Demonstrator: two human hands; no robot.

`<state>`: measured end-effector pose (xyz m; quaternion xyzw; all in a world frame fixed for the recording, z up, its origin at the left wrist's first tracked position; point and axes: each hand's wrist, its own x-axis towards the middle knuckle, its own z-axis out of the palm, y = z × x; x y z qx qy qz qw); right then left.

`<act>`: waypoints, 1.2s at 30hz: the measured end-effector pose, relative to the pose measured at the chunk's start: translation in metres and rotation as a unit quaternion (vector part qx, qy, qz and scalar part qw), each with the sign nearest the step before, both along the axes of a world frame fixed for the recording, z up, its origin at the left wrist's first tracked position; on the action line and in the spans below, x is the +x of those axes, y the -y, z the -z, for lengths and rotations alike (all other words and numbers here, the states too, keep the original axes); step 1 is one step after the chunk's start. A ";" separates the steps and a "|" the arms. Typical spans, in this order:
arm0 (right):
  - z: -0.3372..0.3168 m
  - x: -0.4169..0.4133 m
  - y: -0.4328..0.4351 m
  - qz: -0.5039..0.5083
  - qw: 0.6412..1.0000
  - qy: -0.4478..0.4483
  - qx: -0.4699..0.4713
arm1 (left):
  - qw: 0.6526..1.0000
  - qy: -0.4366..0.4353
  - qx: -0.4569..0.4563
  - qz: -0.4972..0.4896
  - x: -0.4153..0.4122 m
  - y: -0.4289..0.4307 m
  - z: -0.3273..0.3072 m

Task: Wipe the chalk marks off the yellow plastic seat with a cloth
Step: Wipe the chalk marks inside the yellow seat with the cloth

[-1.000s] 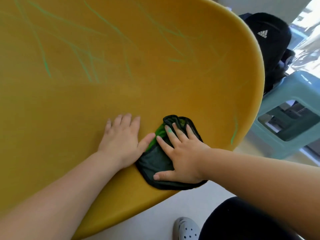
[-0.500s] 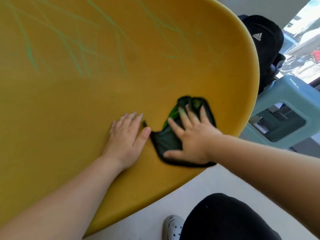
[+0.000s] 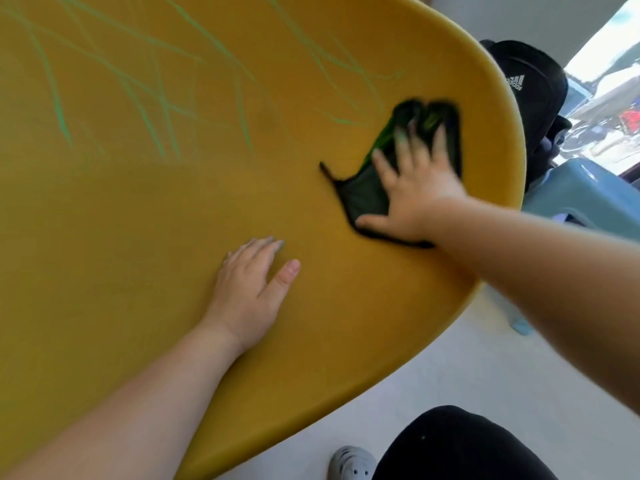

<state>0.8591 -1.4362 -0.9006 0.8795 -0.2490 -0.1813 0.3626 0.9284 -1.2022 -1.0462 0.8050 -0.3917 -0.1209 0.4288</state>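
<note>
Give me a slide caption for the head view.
Right hand presses a dark cloth on the yellow seat beside green chalk marks; left hand rests flat nearby.

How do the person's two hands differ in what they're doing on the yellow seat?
The right hand presses a dark cloth against the seat; the left hand rests bare on it. The right hand is blurred, close to the green chalk marks; the left hand is sharp, on unmarked plastic. Both lie palm down, fingers straight.

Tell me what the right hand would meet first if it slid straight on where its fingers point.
Most likely the green chalk marks just beyond the cloth, then the yellow seat's rim; motion blur leaves the exact line unsure.
</note>
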 end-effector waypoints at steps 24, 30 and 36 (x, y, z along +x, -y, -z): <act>0.083 -0.003 -0.079 -0.043 0.971 -0.048 0.231 | 0.968 -0.095 -0.188 -0.134 0.013 -0.002 0.004; -0.029 0.011 0.027 -0.031 0.991 0.031 -0.125 | 0.953 -0.154 -0.178 -0.192 0.013 -0.001 0.003; 0.001 0.051 0.015 0.033 0.992 0.099 -0.069 | 0.985 0.038 -0.038 -0.167 0.016 -0.007 0.003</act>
